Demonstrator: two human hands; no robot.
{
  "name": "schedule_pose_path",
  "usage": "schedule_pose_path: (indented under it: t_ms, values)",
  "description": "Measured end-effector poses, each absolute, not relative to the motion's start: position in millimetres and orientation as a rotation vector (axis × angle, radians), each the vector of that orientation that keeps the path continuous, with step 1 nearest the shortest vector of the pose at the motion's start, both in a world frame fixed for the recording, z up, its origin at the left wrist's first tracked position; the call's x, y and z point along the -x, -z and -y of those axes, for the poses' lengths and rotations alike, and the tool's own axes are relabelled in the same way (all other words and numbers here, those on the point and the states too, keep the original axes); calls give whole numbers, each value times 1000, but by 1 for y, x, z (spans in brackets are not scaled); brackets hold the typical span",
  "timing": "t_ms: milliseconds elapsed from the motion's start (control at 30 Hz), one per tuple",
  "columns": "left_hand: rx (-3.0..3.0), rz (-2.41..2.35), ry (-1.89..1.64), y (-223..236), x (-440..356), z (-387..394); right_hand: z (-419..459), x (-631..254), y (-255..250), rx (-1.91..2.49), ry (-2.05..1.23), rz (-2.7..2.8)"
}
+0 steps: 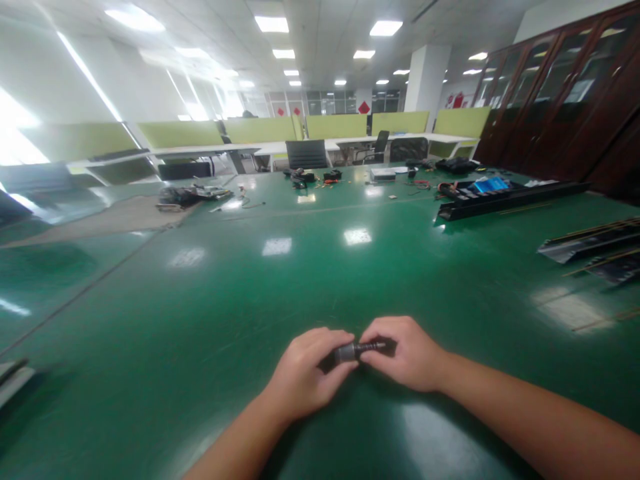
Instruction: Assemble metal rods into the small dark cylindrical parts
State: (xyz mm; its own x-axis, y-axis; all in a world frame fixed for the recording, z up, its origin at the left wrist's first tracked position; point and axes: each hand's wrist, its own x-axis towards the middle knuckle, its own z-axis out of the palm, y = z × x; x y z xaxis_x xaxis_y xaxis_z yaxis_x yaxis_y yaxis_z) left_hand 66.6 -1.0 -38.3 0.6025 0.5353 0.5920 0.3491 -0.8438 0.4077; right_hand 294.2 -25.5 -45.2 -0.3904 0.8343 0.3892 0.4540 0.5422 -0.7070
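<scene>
Both my hands meet low in the middle of the view, over a glossy green table (280, 293). Between them lies a small dark cylindrical part (356, 351) with a grey middle section, held horizontally. My left hand (305, 380) has its fingers curled round the part's left end. My right hand (405, 353) pinches the right end with thumb and fingers closed. Most of the part is hidden under my fingers.
Long black rails (505, 200) and more dark strips (595, 243) lie at the right. Small tools and cables (313, 177) are scattered at the far end, a pile of parts (187, 195) at the far left. Green desk partitions, chairs and dark wooden cabinets (565, 100) stand behind.
</scene>
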Motion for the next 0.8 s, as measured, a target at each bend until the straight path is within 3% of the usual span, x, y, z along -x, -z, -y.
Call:
schedule_pose_path:
  t_ms: [800]
  values:
    - [-2566, -723, -1066, 37, -67, 1, 25, -295, 44, 1074, -646, 2022]
